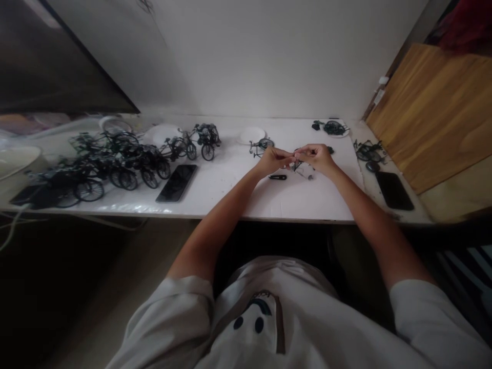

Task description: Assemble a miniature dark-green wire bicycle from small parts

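Note:
My left hand (272, 160) and my right hand (316, 156) meet over the white tabletop, fingertips pinched together. Whatever they hold between them is too small and dim to name. Just below the fingertips shows a small part with thin dark and silvery pieces (303, 171); whether it is held or lying on the table I cannot tell. Behind my left hand stands a partly built miniature bicycle (261, 146). A short black tool-like piece (278, 177) lies in front of my left hand.
Many miniature bicycles (126, 161) crowd the left side, near a phone (177, 183). White plates (251, 135) stand along the wall; one at back right holds dark parts (334, 128). Farther right are more bicycle parts (369, 151) and a dark phone-like slab (394, 190) beside a wooden board (442, 113).

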Tool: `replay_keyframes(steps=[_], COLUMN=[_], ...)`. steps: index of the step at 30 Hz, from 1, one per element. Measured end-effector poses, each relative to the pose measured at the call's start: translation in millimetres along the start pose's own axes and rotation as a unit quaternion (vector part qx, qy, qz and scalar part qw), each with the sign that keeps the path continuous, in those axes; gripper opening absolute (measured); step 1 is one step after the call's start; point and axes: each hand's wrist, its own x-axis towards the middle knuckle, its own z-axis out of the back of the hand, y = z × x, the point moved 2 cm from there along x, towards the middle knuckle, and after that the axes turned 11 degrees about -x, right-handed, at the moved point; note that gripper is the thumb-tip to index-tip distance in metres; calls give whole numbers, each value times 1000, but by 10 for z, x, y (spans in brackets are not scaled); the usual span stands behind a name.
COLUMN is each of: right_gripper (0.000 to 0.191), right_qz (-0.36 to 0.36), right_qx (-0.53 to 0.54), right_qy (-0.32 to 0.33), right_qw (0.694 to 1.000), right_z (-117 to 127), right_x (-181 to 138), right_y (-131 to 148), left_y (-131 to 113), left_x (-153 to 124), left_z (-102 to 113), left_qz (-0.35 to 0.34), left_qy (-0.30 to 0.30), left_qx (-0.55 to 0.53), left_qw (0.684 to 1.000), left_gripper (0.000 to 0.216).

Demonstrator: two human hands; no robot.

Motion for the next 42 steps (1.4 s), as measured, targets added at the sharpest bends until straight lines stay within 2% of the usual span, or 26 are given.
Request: replay_keyframes(steps=[4, 7, 9, 13, 15, 19, 22, 29, 34, 38, 42], right_gripper=[55, 61, 55, 53, 63, 79, 71, 53, 35, 42, 53], right_qz=[1, -46, -65, -4, 2, 8, 26, 15, 85, 38, -16], right_qx=[11, 79, 107, 23, 6, 55, 72, 114, 6, 10, 82], right_qy=[5, 10, 2, -81, -87, -70, -68, -58, -116, -168, -160], right_qw=[1000, 996, 992, 996, 996, 996, 995, 992, 990, 985, 984], right_z=[-6, 2, 18, 71, 71, 68, 86, 107, 194, 206, 153], right_x=[13, 53, 92, 155, 167, 158, 138, 100, 74, 78, 76], right_y=[9, -60, -142, -297, -348, -339, -280, -181, -46, -35, -63], left_y=[27, 21, 21, 32, 35, 28, 22, 33, -13, -10, 8], left_x=[10, 18, 27, 38, 36, 28, 25, 25, 18, 27, 36], left_z=[18, 32, 39, 41, 42, 44, 45, 55, 29, 26, 41], left_qz=[22, 34, 34, 26, 21, 19, 24, 32, 43, 48, 49], left_qy=[-17, -46, -61, -67, -67, -72, -74, -65, -75, -80, -83], left_qx=[-14, -30, -37, -41, -33, -16, -21, -28, -37, -43, -41], left_qw=[1000, 998, 997, 997, 997, 997, 997, 997, 996, 995, 994], left_gripper=[41, 43, 43, 39, 39, 38, 37, 38, 37, 38, 40])
